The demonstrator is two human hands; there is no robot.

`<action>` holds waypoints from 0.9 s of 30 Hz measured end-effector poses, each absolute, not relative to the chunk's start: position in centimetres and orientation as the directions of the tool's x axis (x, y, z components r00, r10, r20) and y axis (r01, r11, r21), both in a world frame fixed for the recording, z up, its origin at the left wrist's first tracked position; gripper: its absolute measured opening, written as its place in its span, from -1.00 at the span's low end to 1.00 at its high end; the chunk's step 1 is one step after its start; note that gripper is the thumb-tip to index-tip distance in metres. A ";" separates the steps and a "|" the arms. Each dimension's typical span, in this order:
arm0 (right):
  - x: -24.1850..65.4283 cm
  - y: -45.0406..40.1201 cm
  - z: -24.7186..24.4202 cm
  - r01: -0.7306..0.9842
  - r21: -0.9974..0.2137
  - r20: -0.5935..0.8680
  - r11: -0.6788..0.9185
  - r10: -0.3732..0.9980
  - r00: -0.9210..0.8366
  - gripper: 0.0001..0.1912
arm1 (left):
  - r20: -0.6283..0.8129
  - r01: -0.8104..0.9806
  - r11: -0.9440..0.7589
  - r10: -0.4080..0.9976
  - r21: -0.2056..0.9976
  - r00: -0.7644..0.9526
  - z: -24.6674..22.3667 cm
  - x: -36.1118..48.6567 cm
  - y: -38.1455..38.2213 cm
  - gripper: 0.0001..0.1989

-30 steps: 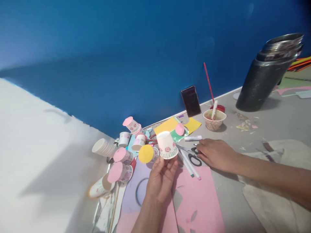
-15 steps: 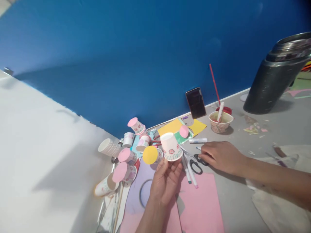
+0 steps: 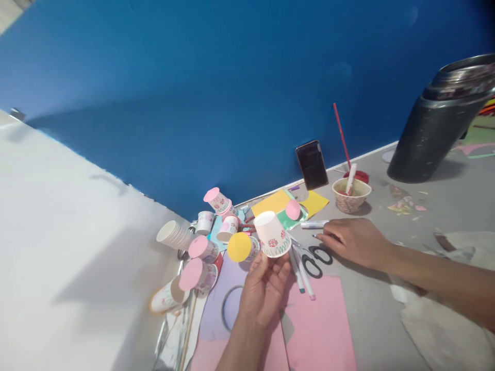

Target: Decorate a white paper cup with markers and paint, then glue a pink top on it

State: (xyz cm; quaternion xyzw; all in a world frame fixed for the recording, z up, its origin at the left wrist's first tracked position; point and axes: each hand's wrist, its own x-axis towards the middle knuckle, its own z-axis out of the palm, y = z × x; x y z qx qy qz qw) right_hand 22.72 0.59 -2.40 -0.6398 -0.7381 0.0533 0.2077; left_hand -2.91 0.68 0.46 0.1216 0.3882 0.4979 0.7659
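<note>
So, left hand [image 3: 265, 286] pinches an upturned cup [image 3: 269, 232], palm up; right hand [image 3: 353, 242] curls palm down, grip unclear

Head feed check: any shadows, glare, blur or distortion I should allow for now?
Head view: a broad soft shadow crosses the white surface at left; the flask, cut off at the right edge, looks stretched and leaning, probably lens distortion; the decorated cup in the left hand reads well, though its pale base looks washed out and its fine drawing soft.
</note>
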 end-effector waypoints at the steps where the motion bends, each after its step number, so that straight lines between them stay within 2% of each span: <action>1: 22.7 0.6 -2.4 0.921 -0.346 0.237 0.178 0.967 -0.098 -0.62 | -0.467 -0.666 0.464 0.863 0.584 0.192 0.5 -2.8 0.6 -0.93; 9: 22.6 0.4 -2.8 0.905 -0.352 0.250 0.238 0.956 -0.154 -0.62 | -0.329 -0.604 0.340 0.935 0.721 0.134 0.8 -2.1 0.2 -0.70; 13: 22.5 0.4 -2.9 0.905 -0.340 0.257 0.254 0.951 -0.170 -0.60 | -0.315 -0.572 0.313 0.944 0.758 0.100 0.5 -2.0 0.2 -0.62; 17: 22.3 0.4 -2.5 0.903 -0.346 0.244 0.256 0.953 -0.176 -0.63 | -0.353 -0.574 0.328 0.933 0.750 0.072 0.4 -1.9 0.1 -0.67; 27: 21.6 0.4 -1.8 0.886 -0.380 0.323 0.266 0.936 -0.142 -0.66 | -0.399 -0.587 0.338 0.916 0.736 0.027 -1.3 -2.6 0.9 -0.75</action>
